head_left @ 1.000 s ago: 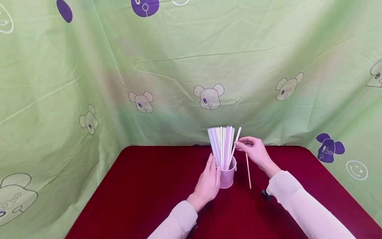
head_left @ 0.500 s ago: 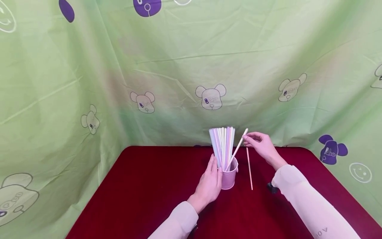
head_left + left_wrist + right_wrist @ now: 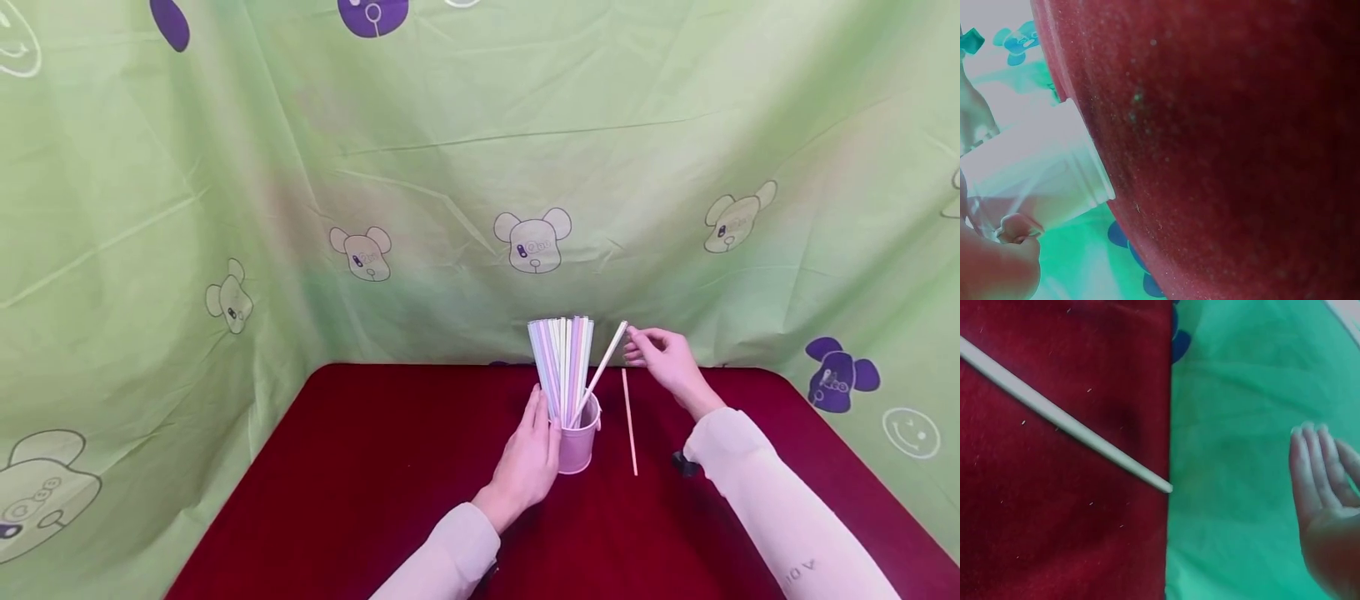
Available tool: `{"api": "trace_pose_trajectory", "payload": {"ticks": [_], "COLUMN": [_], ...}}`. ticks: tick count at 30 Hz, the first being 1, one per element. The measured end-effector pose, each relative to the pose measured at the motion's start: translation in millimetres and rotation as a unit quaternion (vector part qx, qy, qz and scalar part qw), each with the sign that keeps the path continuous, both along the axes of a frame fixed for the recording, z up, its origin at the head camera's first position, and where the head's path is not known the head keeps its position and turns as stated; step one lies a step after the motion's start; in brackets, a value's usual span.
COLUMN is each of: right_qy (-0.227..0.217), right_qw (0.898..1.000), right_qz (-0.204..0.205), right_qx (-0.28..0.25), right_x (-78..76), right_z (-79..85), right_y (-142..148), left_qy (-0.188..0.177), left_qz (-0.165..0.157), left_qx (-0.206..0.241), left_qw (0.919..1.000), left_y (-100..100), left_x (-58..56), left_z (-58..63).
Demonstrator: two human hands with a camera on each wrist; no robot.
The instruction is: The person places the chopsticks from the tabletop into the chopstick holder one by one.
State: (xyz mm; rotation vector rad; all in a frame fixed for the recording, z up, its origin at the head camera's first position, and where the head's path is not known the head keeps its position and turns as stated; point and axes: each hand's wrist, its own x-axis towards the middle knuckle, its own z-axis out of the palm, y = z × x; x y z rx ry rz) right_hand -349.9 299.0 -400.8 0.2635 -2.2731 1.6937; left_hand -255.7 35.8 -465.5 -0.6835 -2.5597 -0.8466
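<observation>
A small pink pail (image 3: 576, 450) stands on the table, packed with pastel straws (image 3: 558, 358). My left hand (image 3: 522, 462) holds the pail from its left side; in the left wrist view the thumb (image 3: 1007, 262) lies by the pail's handle loop. One pale straw (image 3: 602, 371) leans right, apart from the bunch, its lower end in the pail. Just right of its top is my right hand (image 3: 670, 362), fingertips close to it; whether they touch is unclear. In the right wrist view that hand's fingers are extended, with nothing between them.
A single loose straw (image 3: 629, 421) lies on the dark red table (image 3: 390, 483), right of the pail and below the right hand. Green printed cloth (image 3: 420, 167) hangs behind and at the sides of the table.
My right hand has moved right, tilting the pale straw outward from the bunch, and its fingers have come off it. The left hand stays at the pail.
</observation>
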Motion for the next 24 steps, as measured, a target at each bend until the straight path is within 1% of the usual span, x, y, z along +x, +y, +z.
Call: {"api": "trace_pose_trajectory", "payload": {"ticks": [2,4,5,7,9,10,11,14,16,19,21,22,23,24], "right_qy": [-0.01,-0.023,-0.028,-0.04,-0.06,-0.073,-0.089,-0.146,-0.173,-0.19,-0.194,-0.194,-0.203,-0.212], "right_qw": [0.999,0.993,0.988,0.975,0.962,0.958,0.954,0.953,0.946,0.933,0.927,0.928,0.933,0.94], "right_qz": [-0.019,-0.04,-0.051,-0.075,-0.088,-0.09,-0.092,-0.09,-0.105,-0.133,-0.138,-0.131,-0.121,-0.105], "right_qx": [0.044,0.105,0.14,0.204,0.251,0.263,0.271,0.251,0.252,0.273,0.291,0.29,0.272,0.245], "right_x": [-2.6,-4.7,-5.2,-6.4,-7.6,-8.0,-8.8,-9.9,-9.5,-9.1,-10.2,-10.5,-11.5,-12.1], "right_z": [-6.8,-14.8,-19.1,-29.0,-39.4,-44.4,-49.1,-59.1,-61.7,-61.2,-60.3,-59.5,-59.3,-59.1], "right_y": [2.4,5.3,6.5,8.8,10.6,10.9,10.9,8.5,5.7,-0.2,-3.9,-5.0,-6.7,-7.7], "left_qy": [0.002,0.005,0.005,0.003,-0.001,-0.003,-0.005,-0.007,-0.004,-0.003,-0.004,-0.006,-0.007,-0.009], "left_qz": [0.001,0.0,0.001,0.001,0.001,0.001,0.001,0.0,-0.001,-0.002,0.0,0.002,0.004,0.006], "left_qx": [-0.001,-0.001,-0.001,-0.001,0.0,0.0,0.001,0.004,0.005,0.007,0.006,0.006,0.006,0.005], "left_qw": [1.0,1.0,1.0,1.0,1.0,1.0,1.0,1.0,1.0,1.0,1.0,1.0,1.0,0.9999], "left_y": [0.2,0.4,0.6,0.7,0.9,1.1,1.2,1.9,2.3,2.3,1.7,1.2,0.7,0.2], "left_x": [0.1,0.1,0.2,0.3,0.7,0.9,1.2,1.8,2.0,2.2,2.1,2.0,1.8,1.6], "left_z": [0.2,0.7,1.1,1.3,1.0,0.7,0.5,0.1,0.5,1.8,2.5,2.8,3.0,3.0]}}
